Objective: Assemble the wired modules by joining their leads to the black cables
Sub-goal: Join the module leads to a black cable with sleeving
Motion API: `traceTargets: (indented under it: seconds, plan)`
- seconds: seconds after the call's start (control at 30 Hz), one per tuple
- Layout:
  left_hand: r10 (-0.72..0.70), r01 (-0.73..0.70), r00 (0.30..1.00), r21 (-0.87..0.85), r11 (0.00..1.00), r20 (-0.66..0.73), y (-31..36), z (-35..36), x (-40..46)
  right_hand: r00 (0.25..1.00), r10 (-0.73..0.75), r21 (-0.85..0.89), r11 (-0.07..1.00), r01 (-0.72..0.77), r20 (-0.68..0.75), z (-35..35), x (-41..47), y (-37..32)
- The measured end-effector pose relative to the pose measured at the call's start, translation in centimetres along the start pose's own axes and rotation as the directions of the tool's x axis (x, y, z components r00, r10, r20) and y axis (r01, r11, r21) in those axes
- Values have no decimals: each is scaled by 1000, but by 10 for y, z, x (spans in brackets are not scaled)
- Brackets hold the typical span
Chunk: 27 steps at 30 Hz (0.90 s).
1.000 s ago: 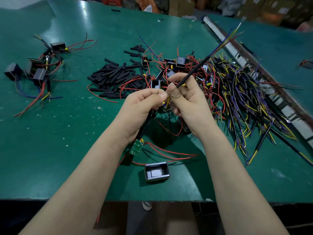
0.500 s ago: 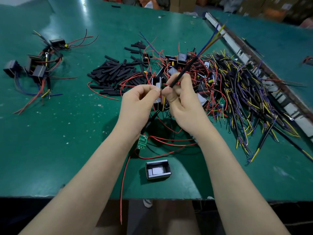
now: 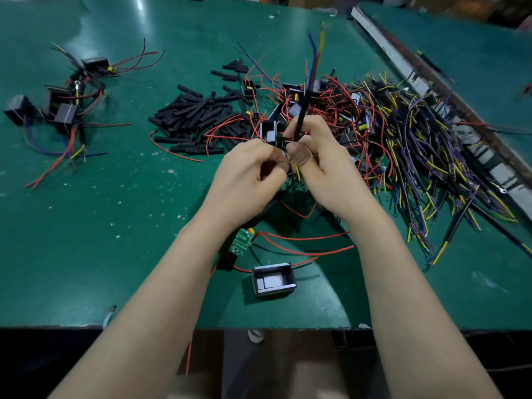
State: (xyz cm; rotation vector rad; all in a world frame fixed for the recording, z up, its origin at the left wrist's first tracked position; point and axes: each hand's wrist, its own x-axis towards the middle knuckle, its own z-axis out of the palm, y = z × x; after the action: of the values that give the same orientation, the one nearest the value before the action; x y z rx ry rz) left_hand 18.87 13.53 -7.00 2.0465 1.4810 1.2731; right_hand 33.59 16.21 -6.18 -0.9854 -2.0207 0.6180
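Note:
My right hand grips a black cable that stands nearly upright, its blue, yellow and red cores fanning out at the top. My left hand pinches a thin lead right beside it, fingertips touching the right thumb; the joint itself is hidden between the fingers. Below my wrists hangs a small green circuit board with red leads. A black box module lies on the green table near the front edge.
A heap of black cables with yellow and purple cores fills the right side. Loose black sleeve pieces lie at centre back, tangled modules with red wires behind my hands. Finished modules sit at far left. A metal rail runs diagonally at right.
The black cable in my right hand has swung from leaning right to nearly upright. Both hands have stayed together, shifting slightly. The green board hangs a little lower.

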Motion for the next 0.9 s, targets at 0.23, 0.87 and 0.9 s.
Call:
traceTargets:
  seconds: [0.23, 0.87, 0.9]
  plan:
    - [-139, 176, 981, -326, 929, 133, 4, -6, 1, 999, 31, 175, 984, -27, -20, -4, 2, -3]
    - [-67, 62, 997, -174, 983, -26, -1, 1, -1, 978, 202, 336, 926, -175, -45, -3, 3, -9]
    - [-23, 19, 999, -121, 992, -35, -1, 0, -2, 979, 197, 330, 928, -172, -44, -3, 3, -9]
